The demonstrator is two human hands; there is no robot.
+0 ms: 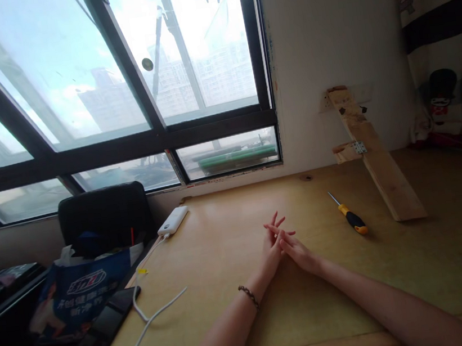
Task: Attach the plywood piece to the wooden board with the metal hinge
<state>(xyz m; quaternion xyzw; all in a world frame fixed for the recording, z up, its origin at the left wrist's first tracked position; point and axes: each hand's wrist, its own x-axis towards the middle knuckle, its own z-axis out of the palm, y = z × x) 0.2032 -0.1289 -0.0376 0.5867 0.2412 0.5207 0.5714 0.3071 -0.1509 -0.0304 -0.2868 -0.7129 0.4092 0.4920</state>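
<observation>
My left hand [271,250] and my right hand [297,252] meet over the middle of the wooden table, their fingers crossing each other. The fingers of both are stretched out and loose, and no object shows between them. Where they overlap, part of each palm is hidden. A beaded bracelet [248,296] circles my left wrist. To the right of my hands lies a screwdriver [351,217] with a yellow and black handle, its tip pointing away from me. Beyond it a wooden board [389,180] leans against the wall, with a smaller piece joined by a metal hinge [359,147].
A white power bank [173,221] lies at the table's [218,333] left edge, and its white cable [141,315] runs toward me. At left stand a black chair [104,215] and a blue bag [81,295]. A window fills the back left; a curtain [447,53] hangs at right.
</observation>
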